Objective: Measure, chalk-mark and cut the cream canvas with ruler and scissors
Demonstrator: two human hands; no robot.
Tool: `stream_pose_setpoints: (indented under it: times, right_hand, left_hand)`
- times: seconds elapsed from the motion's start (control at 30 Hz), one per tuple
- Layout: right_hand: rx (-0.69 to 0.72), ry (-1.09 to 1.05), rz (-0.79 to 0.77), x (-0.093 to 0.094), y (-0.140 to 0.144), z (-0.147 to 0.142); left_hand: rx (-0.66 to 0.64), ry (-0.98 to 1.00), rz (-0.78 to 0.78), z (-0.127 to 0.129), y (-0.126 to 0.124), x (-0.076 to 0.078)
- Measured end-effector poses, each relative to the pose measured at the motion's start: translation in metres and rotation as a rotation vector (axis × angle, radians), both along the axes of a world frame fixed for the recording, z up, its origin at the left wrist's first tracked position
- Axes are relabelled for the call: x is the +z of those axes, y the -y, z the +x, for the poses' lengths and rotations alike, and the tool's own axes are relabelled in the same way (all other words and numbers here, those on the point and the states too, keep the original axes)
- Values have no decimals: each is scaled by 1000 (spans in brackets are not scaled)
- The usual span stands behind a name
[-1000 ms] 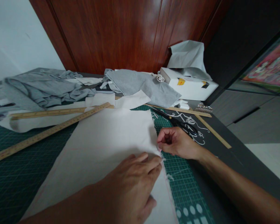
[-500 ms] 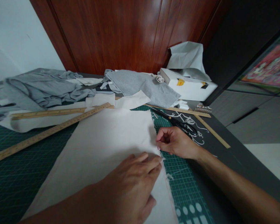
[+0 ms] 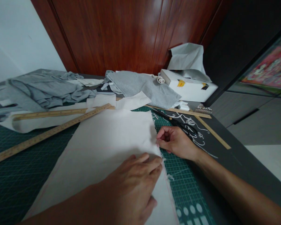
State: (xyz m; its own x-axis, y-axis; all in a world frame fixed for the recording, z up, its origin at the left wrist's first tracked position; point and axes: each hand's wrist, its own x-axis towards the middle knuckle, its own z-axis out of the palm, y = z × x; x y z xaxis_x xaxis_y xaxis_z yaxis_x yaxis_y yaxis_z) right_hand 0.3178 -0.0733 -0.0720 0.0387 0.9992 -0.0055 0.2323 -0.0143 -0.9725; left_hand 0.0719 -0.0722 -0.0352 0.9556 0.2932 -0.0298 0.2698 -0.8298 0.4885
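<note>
The left hand (image 3: pixel 133 184) lies flat, ungripping, on the cloth (image 3: pixel 107 147) spread over the mat (image 3: pixel 187 187), while the right hand (image 3: pixel 175 142) pinches its right edge, seemingly marking or folding that edge; steady tension matters next.

A dark table (image 3: pixel 227 156) carries a green cutting mat (image 3: pixel 18 178) that covers most of its top. On the mat a large white cloth (image 3: pixel 103 147) lies flat, running from the near edge toward the middle. Two wooden rulers (image 3: pixel 49 132) lie crossed at the cloth's far left corner, on a white roll (image 3: pixel 25 125). Grey fabric (image 3: pixel 44 89) is heaped along the far edge. Black scissors (image 3: pixel 178 123) and a third wooden ruler (image 3: pixel 213 132) lie near the right edge, and a white box (image 3: pixel 189 89) sits at the far right corner.
</note>
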Motion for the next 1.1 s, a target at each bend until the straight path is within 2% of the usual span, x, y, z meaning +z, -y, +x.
stream_pose_setpoints:
  times: [0.27, 0.57, 0.8, 1.1]
  right_hand:
    - [-84, -28, 35, -4, -2, 3]
    - [3, 16, -27, 7, 4, 5]
    - [48, 41, -48, 8, 5, 5]
    - [5, 20, -6, 3, 3, 1]
  left_hand:
    - [0, -18, 3, 1, 1, 4]
    - [-3, -45, -23, 3, 1, 6]
    - [-2, -85, -30, 4, 0, 5]
    - [-5, -21, -14, 2, 1, 3]
